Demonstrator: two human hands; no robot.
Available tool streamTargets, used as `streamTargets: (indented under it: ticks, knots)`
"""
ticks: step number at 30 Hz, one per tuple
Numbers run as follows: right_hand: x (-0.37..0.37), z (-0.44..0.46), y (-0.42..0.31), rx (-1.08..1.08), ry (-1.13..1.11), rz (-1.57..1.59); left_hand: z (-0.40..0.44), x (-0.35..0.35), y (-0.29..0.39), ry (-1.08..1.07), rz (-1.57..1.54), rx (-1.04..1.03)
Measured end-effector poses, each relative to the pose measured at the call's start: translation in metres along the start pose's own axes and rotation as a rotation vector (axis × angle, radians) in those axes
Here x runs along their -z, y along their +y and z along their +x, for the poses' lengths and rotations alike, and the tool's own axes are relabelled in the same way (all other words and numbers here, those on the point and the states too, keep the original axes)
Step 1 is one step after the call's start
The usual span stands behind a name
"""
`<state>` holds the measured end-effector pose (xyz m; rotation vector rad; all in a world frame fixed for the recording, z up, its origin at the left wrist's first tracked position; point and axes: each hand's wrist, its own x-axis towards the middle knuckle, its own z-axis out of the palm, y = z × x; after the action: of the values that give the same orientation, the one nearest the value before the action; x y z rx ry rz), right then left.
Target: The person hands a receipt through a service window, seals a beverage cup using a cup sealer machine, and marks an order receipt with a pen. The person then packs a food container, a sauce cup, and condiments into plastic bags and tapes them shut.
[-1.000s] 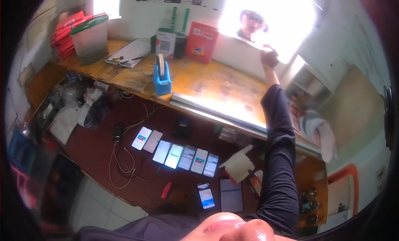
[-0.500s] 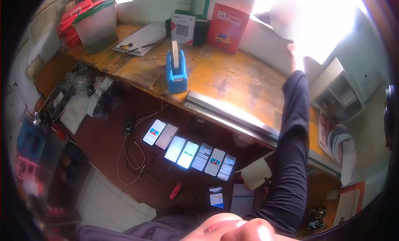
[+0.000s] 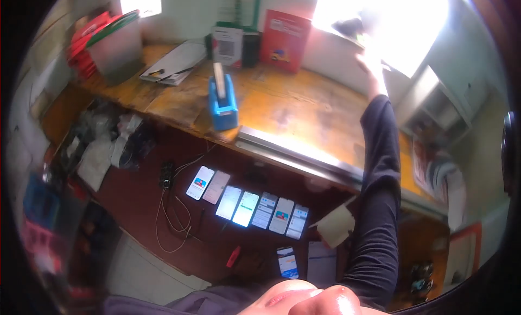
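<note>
My right arm [image 3: 381,201], in a dark sleeve, stretches over the table to the bright window opening [image 3: 412,27]. At the opening, my right hand [image 3: 370,68] is blurred and washed out by light, and its fingers cannot be made out. Just beyond it is a dark shape [image 3: 350,27] I cannot identify. My left hand is out of view. Below the tabletop, on a dark red surface [image 3: 146,217], several lit phones [image 3: 246,209] lie in a row. Nearer me is another lit phone [image 3: 288,262], with a red marker-like object [image 3: 233,256] to its left.
The wooden table [image 3: 304,103] carries a blue tape dispenser [image 3: 223,106], a QR-code stand [image 3: 227,46], a red sign [image 3: 285,41], papers [image 3: 176,62] and a green-rimmed bin [image 3: 115,46]. Cables [image 3: 175,228] and plastic bags [image 3: 108,138] lie lower left.
The view has shifted slightly. A pale round shape by my right hand is gone from the window, and a dark shape shows there now. My right arm stays stretched out.
</note>
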<state>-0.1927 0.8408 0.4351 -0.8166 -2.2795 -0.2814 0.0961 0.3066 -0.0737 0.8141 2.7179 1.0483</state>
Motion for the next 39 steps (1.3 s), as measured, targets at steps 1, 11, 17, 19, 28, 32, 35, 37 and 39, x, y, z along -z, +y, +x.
streamTargets:
  ticks: [1, 11, 17, 19, 28, 32, 35, 37, 39]
  knots:
    - [0.007, -0.01, -0.006, 0.044, -0.001, 0.032, 0.001, 0.0, -0.001, 0.004, 0.003, -0.002]
    - [0.285, -0.389, -0.042, 1.203, 0.39, 0.63, 0.009, -0.002, -0.032, 0.098, -0.055, -0.11]
    - [0.389, -0.652, 0.085, 0.369, 0.271, 0.688, -0.008, -0.021, -0.004, 0.231, -0.147, -0.108]
    - [0.436, -0.733, 0.134, -0.09, 0.252, 0.48, -0.04, -0.038, 0.023, 0.154, -0.259, -0.126]
    - [0.616, -1.017, 0.314, -1.212, 0.327, 0.085, -0.366, -0.127, 0.274, -1.025, -0.78, -0.318]
    - [0.602, -1.058, 0.454, -0.969, 0.216, -0.071, -0.411, -0.156, 0.371, -1.165, -0.889, -0.115]
    - [0.577, -1.056, 0.55, -1.274, -0.114, -0.145, -0.413, -0.181, 0.404, -1.015, -0.975, -0.069]
    - [0.56, -1.052, 0.594, -1.355, -0.306, -0.238, -0.416, -0.193, 0.416, -0.913, -1.003, -0.015]
    - [0.521, -1.085, 0.652, -1.266, -0.361, -0.364, -0.417, -0.209, 0.419, -0.845, -0.997, 0.095]
